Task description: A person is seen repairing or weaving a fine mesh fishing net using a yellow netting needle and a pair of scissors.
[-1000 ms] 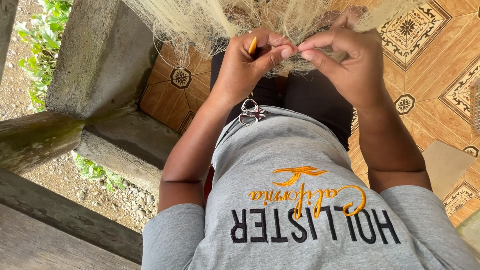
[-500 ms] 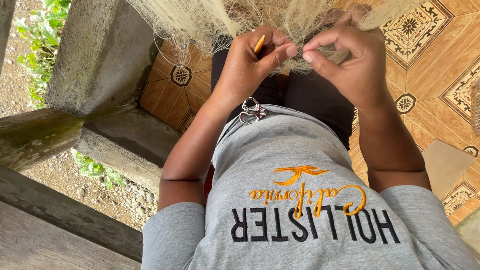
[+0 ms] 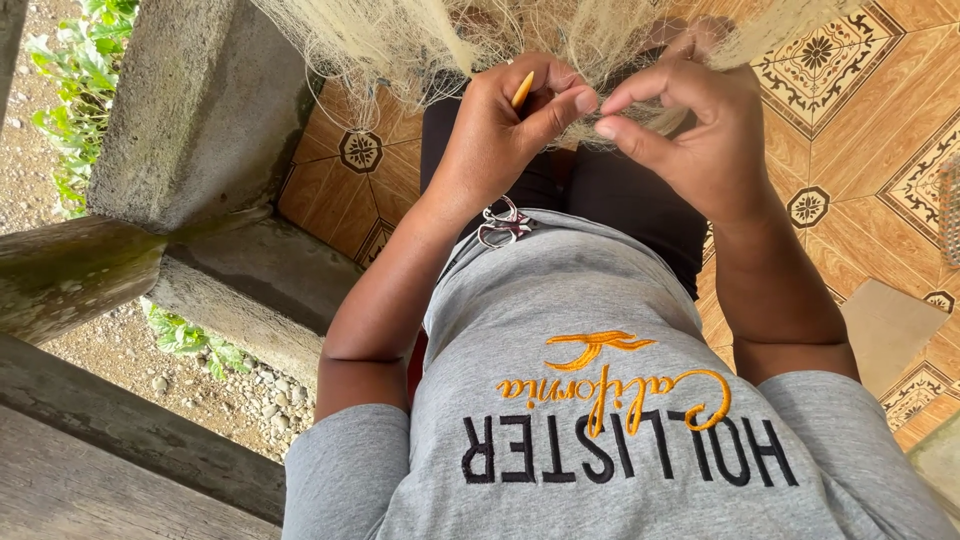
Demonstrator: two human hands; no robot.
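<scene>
Left hand [image 3: 500, 130] at the lower edge of the fishing net [image 3: 400, 40], curled nearly closed, pinching a slim yellow netting needle [image 3: 522, 90] between thumb and forefinger, tip pointing up into the mesh. Right hand [image 3: 700, 130] just beside it, under the same edge of the net, thumb and forefinger pressed on a few pale strands, the other fingers loosely bent. Fingertips of both hands almost touching.

Hangs bunched and fine above the lap, draping down toward the dark trousers; hard to tell single meshes apart. Below the net, at the hem of the grey T-shirt [image 3: 600, 300], a small metal scissors-like tool [image 3: 503, 225]. Left of the net, a concrete post [image 3: 190, 110]; right of it, patterned floor tiles [image 3: 850, 90].

Likely trouble: with strands this thin and crowded, catching the wrong mesh with the needle and knotting it out of line. Loosening the right pinch, judging by so slight a grip, risks losing the strands back into the bundle. Needle held only by its end, so apt to slip or twist. Loose folds near the post may snag on rough concrete.
</scene>
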